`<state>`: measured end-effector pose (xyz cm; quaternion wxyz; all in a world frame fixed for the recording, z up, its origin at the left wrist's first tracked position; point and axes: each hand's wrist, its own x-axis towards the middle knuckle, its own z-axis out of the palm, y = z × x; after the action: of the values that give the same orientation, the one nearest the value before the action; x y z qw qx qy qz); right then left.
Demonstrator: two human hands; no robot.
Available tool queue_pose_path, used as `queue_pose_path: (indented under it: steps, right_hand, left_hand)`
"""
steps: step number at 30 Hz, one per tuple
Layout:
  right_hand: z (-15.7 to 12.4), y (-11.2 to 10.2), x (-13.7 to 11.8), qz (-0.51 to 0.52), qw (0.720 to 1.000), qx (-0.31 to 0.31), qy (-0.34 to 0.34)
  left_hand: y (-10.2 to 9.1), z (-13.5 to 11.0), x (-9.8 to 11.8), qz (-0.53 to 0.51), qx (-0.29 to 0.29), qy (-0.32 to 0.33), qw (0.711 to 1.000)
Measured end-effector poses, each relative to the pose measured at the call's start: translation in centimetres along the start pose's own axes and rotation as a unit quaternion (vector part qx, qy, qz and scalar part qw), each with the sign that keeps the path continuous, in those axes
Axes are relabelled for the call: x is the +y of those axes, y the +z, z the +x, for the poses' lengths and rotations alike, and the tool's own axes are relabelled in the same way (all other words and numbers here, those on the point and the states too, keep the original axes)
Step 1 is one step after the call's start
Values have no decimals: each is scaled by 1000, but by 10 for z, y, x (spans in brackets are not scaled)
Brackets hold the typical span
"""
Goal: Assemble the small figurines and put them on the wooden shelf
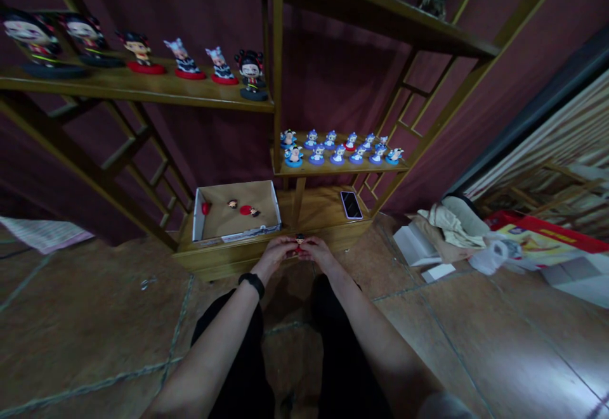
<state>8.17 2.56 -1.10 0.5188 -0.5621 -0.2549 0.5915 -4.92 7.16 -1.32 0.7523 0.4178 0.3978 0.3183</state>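
My left hand (276, 253) and my right hand (318, 251) meet in front of the low wooden shelf, fingers closed together around a small figurine (299, 241) with a dark head and a red base. A black band sits on my left wrist. Just behind my left hand stands an open cardboard box (273, 206) holding a few small red-and-dark figurine parts (247, 210).
A phone (351, 205) lies on the bottom shelf board. Small blue figurines (339, 150) line the middle shelf, larger ones (183, 61) the upper left shelf. Boxes, cloth and bags (469, 238) are piled on the tiled floor at right.
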Motion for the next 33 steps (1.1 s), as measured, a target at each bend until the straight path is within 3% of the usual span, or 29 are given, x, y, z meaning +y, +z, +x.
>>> queue_pose_path:
  steps: [13, 20, 33]
  right_hand:
    - [-2, -1, -1, 28, 1000, -7, -8]
    - [-2, 0, -3, 49, 999, -14, 16]
    - [1, -1, -5, 20, 998, -10, 64]
  left_hand:
    - [-4, 3, -4, -24, -2, -8, 1000]
    - [-6, 4, -3, -59, -3, -16, 998]
    - [-3, 4, -1, -32, -1, -13, 999]
